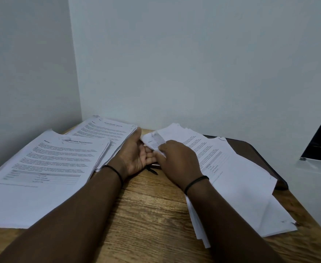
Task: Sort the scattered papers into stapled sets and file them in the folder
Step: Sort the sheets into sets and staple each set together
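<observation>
head view — papers (231, 168) on folder (266, 160)

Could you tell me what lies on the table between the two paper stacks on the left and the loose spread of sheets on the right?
In the head view, both hands: left hand palm-up, right hand at a curled sheet corner, a small dark object beneath them on the wooden table.

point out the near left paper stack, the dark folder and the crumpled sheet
near left paper stack (42, 168), head view, middle of the top page
dark folder (250, 150), head view, bare far right corner
crumpled sheet (153, 142), head view, its upper printed part
</observation>
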